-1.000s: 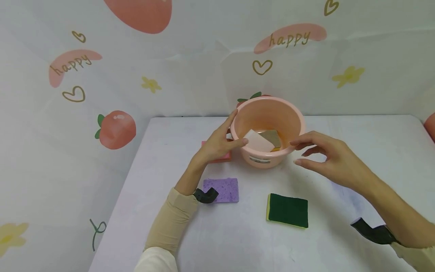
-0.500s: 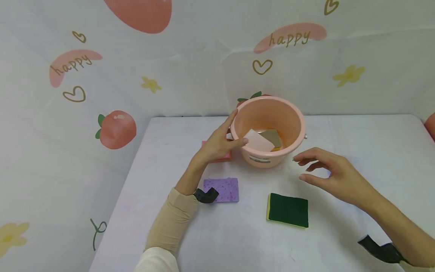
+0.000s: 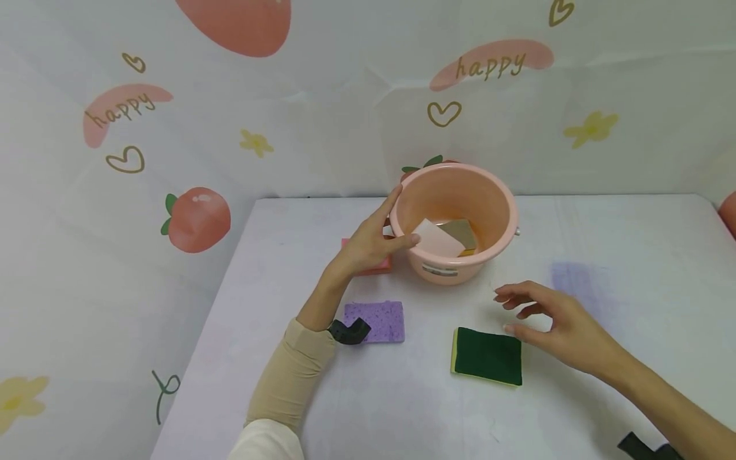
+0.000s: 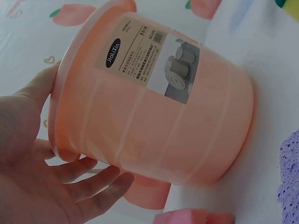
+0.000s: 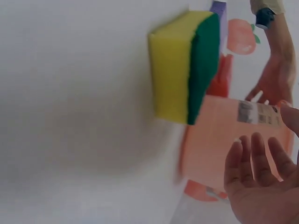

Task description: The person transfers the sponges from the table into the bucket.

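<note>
A peach-pink plastic bucket stands on the table, a label on its side. My left hand grips its left rim, thumb over the edge and fingers along the outer wall. Inside the bucket lie a whitish flat piece and a tan one. My right hand holds nothing; its fingers are loosely bent above the far right corner of a sponge. Dark green on top and yellow below, that sponge lies flat.
A purple sponge lies near my left wrist, and a pinkish-red sponge is partly hidden behind my left hand. Behind the table rises a white backdrop with printed fruit and hearts.
My right hand has left the bucket's right rim and come down toward the green and yellow sponge. The left hand and the bucket stay where they were.
</note>
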{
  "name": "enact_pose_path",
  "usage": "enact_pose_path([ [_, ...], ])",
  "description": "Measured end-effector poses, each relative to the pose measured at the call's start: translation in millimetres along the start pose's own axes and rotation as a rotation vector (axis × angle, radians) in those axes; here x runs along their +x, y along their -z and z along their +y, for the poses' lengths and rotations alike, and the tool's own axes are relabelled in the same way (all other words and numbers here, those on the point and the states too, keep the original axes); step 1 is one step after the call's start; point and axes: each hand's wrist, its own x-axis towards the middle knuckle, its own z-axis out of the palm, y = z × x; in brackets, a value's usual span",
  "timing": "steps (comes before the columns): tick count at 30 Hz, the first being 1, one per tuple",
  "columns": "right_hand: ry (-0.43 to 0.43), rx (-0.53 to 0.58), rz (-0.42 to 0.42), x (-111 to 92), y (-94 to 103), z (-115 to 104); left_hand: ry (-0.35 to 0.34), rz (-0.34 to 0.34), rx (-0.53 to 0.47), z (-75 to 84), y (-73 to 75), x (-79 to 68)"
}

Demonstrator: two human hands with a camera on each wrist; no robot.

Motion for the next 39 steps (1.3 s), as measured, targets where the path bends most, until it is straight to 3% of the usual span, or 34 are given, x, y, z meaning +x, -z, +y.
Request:
enact_pose_path([
  [7, -0.071, -0.009, -0.039, -18, -10.7, 24, 0.002, -0.002, -0.004, 1.1, -0.7, -1.1],
  [11, -0.14, -0.007, -0.086, -24, -14.3, 28, -0.002, 0.005, 0.009, 2.5, -0.4, -1.7],
  [26, -0.224, -0.094, -0.138, -44, -25.0, 31, 0.003, 0.009, 0.013, 1.7, -0.9, -1.7],
  [31, -0.199, -0.088, -0.152, -50, -28.9, 34, 0.009, 0.005, 0.003, 1.2, -0.9, -1.6],
  [39, -0.17, -0.256, -0.161, -55, -37.1, 37, 0.013, 0.009, 0.013, 1.6, -1.6, -1.0],
])
